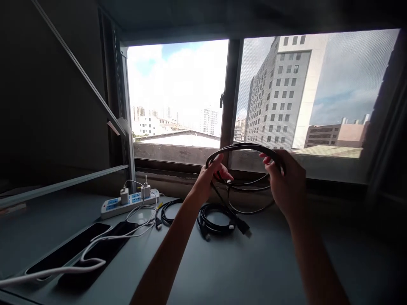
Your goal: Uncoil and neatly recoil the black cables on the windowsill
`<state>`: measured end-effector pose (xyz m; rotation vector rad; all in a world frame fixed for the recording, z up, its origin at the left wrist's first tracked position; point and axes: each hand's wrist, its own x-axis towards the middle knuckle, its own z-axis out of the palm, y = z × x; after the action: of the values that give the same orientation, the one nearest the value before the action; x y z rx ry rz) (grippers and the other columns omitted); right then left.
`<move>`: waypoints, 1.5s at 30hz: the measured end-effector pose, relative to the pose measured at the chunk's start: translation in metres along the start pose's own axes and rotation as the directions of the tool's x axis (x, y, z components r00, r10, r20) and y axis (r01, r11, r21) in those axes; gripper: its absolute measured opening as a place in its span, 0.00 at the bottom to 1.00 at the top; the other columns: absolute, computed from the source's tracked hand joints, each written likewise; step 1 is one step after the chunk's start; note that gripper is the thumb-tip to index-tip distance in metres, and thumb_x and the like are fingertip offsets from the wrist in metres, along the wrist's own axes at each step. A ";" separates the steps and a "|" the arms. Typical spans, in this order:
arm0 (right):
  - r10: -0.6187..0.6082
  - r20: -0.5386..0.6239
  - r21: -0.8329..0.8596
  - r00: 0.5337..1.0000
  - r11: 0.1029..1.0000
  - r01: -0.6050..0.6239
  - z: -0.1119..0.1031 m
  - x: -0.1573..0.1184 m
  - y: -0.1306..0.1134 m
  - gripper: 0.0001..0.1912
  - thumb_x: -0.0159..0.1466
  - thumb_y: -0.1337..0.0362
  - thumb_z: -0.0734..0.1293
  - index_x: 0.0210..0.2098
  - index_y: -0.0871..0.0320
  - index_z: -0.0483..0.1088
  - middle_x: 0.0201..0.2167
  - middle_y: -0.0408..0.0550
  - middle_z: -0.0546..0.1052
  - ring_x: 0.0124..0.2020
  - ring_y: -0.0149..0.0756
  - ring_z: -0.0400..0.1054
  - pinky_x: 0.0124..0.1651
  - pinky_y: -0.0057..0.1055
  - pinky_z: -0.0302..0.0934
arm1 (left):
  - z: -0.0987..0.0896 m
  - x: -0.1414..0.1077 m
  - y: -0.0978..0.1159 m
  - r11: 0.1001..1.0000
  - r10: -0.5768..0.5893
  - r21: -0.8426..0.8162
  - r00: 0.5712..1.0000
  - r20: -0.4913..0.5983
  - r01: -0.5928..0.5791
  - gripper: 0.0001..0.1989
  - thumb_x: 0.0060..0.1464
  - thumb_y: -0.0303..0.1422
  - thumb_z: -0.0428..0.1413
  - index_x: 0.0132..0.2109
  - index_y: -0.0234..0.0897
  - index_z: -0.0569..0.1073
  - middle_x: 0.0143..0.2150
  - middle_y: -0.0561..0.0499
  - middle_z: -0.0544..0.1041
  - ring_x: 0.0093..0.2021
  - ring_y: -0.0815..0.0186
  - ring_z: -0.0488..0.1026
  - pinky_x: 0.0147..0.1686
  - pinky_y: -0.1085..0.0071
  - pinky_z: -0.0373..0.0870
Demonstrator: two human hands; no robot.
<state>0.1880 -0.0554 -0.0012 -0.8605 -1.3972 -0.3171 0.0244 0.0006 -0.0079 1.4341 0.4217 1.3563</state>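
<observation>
Between my hands a black cable (244,146) is held up in loose loops above the table. My left hand (212,171) grips the left side of the loops, thumb on top. On the right side, my right hand (282,173) has its fingers closed round the same cable. One end with a dark connector (243,226) hangs below my left hand, low over the table. Beneath it lies a coiled black cable (216,231) with plugs on its ends. Another coiled black cable (165,216) rests further left, partly hidden by my left forearm.
A white power strip (130,205) with two chargers stands at the back left. White charging cords (111,238) run across two dark phones (70,250) on the grey table (222,271). Behind is a window (233,101) with a dark frame; a metal rack post (131,161) rises at left.
</observation>
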 end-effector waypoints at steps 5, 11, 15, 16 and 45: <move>0.108 0.091 0.033 0.990 0.993 -0.112 0.003 0.002 0.006 0.06 0.55 0.67 0.63 0.33 0.56 0.70 0.31 0.44 0.72 0.35 0.35 0.65 0.41 0.35 0.59 | 0.007 -0.012 0.014 0.992 0.046 -0.111 0.989 -0.138 -0.061 0.26 0.41 0.42 0.62 0.18 0.36 0.52 0.12 0.64 0.46 0.11 0.82 0.40 0.11 0.79 0.35; 0.446 0.384 0.403 0.809 0.707 -0.581 0.000 -0.001 -0.010 0.12 0.51 0.56 0.70 0.27 0.58 0.68 0.12 0.33 0.58 0.11 0.21 0.50 0.13 0.21 0.51 | 0.012 -0.015 0.013 0.953 0.290 0.162 0.925 -0.245 -0.256 0.17 0.41 0.35 0.59 0.18 0.35 0.58 0.15 0.61 0.50 0.14 0.80 0.47 0.13 0.80 0.44; 0.358 0.726 0.365 0.587 0.524 -0.770 -0.016 -0.005 -0.024 0.19 0.51 0.54 0.70 0.18 0.57 0.57 0.07 0.29 0.48 0.06 0.18 0.39 0.07 0.18 0.38 | 0.011 -0.012 0.004 0.912 0.381 0.270 0.878 -0.288 -0.307 0.17 0.43 0.33 0.55 0.17 0.36 0.55 0.14 0.60 0.50 0.15 0.78 0.49 0.14 0.78 0.45; 0.311 0.780 0.353 0.543 0.498 -0.792 -0.020 -0.006 -0.027 0.21 0.50 0.54 0.70 0.17 0.57 0.54 0.07 0.29 0.46 0.06 0.18 0.38 0.07 0.17 0.38 | 0.011 -0.011 0.003 0.904 0.397 0.293 0.869 -0.297 -0.313 0.17 0.43 0.33 0.55 0.17 0.36 0.55 0.14 0.60 0.50 0.14 0.78 0.49 0.14 0.78 0.45; 0.305 0.075 0.527 0.949 0.796 -0.298 0.002 -0.008 -0.024 0.22 0.51 0.59 0.71 0.09 0.57 0.58 0.04 0.35 0.55 0.06 0.22 0.47 0.10 0.25 0.38 | -0.005 0.004 -0.043 0.943 -0.303 0.061 0.771 0.560 0.326 0.17 0.53 0.38 0.52 0.47 0.34 0.71 0.41 0.43 0.75 0.42 0.60 0.73 0.42 0.67 0.66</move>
<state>0.1694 -0.0721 -0.0008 -0.5948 -1.2180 0.3087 0.0377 0.0226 -0.0430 1.5682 0.2246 0.6174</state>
